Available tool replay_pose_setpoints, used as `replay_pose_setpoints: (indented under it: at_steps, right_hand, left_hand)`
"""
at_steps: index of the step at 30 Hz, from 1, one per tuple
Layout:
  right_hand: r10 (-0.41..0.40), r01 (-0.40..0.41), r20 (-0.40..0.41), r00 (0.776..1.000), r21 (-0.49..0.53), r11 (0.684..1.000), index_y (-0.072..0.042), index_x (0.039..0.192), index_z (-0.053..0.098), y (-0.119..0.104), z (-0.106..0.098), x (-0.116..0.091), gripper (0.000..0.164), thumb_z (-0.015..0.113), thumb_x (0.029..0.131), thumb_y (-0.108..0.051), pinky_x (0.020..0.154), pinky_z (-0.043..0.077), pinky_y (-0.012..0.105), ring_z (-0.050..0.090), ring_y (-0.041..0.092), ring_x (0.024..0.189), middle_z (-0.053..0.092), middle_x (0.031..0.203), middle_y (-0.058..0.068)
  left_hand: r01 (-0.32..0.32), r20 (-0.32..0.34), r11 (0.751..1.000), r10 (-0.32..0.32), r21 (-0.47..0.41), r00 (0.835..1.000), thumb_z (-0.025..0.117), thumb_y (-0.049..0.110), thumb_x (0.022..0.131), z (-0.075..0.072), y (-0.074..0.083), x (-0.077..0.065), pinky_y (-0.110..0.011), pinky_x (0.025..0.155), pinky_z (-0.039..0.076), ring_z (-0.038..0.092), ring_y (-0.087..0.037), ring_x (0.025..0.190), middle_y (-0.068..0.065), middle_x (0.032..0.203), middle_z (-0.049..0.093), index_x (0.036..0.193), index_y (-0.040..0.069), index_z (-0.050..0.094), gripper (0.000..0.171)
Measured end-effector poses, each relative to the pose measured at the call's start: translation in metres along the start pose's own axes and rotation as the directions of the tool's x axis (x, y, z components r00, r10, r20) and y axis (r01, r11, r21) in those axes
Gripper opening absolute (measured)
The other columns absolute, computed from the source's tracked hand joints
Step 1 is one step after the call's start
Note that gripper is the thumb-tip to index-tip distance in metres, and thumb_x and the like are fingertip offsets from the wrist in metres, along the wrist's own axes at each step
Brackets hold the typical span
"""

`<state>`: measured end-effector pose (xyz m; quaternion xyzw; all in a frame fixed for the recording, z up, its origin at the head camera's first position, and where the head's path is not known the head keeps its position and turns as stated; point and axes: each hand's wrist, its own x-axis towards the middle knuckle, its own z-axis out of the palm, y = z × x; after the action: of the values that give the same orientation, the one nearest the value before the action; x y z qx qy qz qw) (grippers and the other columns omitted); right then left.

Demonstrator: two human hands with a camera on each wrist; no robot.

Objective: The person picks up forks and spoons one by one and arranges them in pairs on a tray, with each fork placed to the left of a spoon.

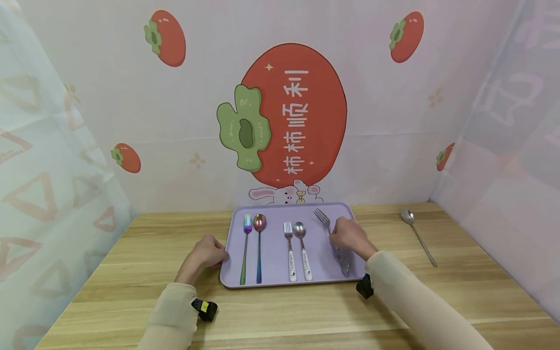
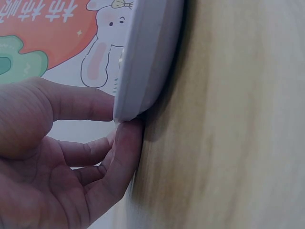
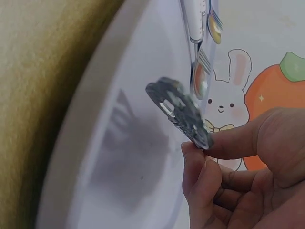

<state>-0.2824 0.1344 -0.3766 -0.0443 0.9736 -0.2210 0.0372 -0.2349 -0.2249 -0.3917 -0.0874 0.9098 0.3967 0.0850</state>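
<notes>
The purple tray lies on the wooden table with several pieces of cutlery on it. At its left edge, my left hand grips the rim; the left wrist view shows the thumb against the rim and a finger under its lower edge. Over the tray's right part my right hand pinches a silver fork between thumb and fingers. The fork's patterned handle hangs above the tray surface in the right wrist view, tines toward the back wall.
On the tray's left lie a rainbow-coloured fork and spoon. Mid-tray are a small fork and spoon with white handles. A long silver spoon rests on the table at right. A patterned cloth wall stands behind.
</notes>
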Motion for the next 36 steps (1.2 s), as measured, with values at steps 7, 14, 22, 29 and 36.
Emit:
replay_pose_setpoints:
  at_steps: [7,14,22,29,36]
  right_hand:
    - [0.004,-0.004,0.006,1.0,-0.005,1.0,-0.013,0.051,0.045,-0.0004,0.0026,0.0006,0.028,0.058,0.075,-0.008,0.038,0.023,0.023,0.034,0.011,0.043,0.039,0.047,-0.003]
    - [0.023,-0.023,0.028,0.999,-0.006,1.0,-0.008,0.06,0.055,-0.001,0.0052,0.001,0.017,0.059,0.076,-0.008,0.039,0.028,0.024,0.041,0.013,0.046,0.048,0.053,0.001]
    - [0.033,-0.032,0.027,0.999,-0.003,0.999,-0.012,0.057,0.046,-0.002,0.0068,-0.0007,0.024,0.059,0.077,-0.008,0.039,0.026,0.024,0.037,0.012,0.044,0.04,0.05,-0.001]
    - [0.036,-0.036,0.037,0.999,0.009,0.999,-0.011,0.06,0.047,-0.0021,0.006,-0.0014,0.021,0.059,0.077,-0.009,0.04,0.027,0.024,0.038,0.013,0.045,0.04,0.052,0.0]
    - [0.059,-0.058,0.038,0.998,-0.023,0.998,-0.01,0.063,0.048,-0.0006,0.0057,0.0001,0.018,0.059,0.078,-0.01,0.041,0.029,0.026,0.042,0.015,0.048,0.043,0.055,0.002]
  left_hand:
    - [-0.006,-0.001,1.0,0.006,-0.002,1.0,0.064,0.001,0.075,0.0,0.001,-0.0005,-0.03,0.057,0.053,0.057,-0.019,0.066,-0.011,0.074,0.057,0.071,-0.002,0.06,0.007]
    - [-0.004,0.002,1.0,0.004,0.001,1.0,0.064,0.002,0.076,-0.0001,-0.0002,0.0001,-0.031,0.059,0.054,0.058,-0.02,0.068,-0.012,0.078,0.058,0.075,-0.003,0.062,0.006]
    - [-0.001,0.008,1.0,0.002,-0.015,1.0,0.064,0.002,0.076,-0.0009,0.0001,-0.0008,-0.031,0.059,0.054,0.058,-0.021,0.069,-0.014,0.08,0.058,0.078,-0.004,0.06,0.007]
    - [-0.001,0.007,1.0,0.001,-0.019,1.0,0.064,0.001,0.076,-0.0007,0.0004,-0.0009,-0.032,0.06,0.054,0.058,-0.021,0.07,-0.014,0.08,0.058,0.078,-0.005,0.06,0.007]
    - [-0.002,0.005,1.0,0.002,-0.007,1.0,0.064,0.001,0.076,-0.0002,-0.0003,0.0009,-0.031,0.059,0.053,0.058,-0.02,0.068,-0.012,0.077,0.058,0.072,-0.002,0.06,0.006]
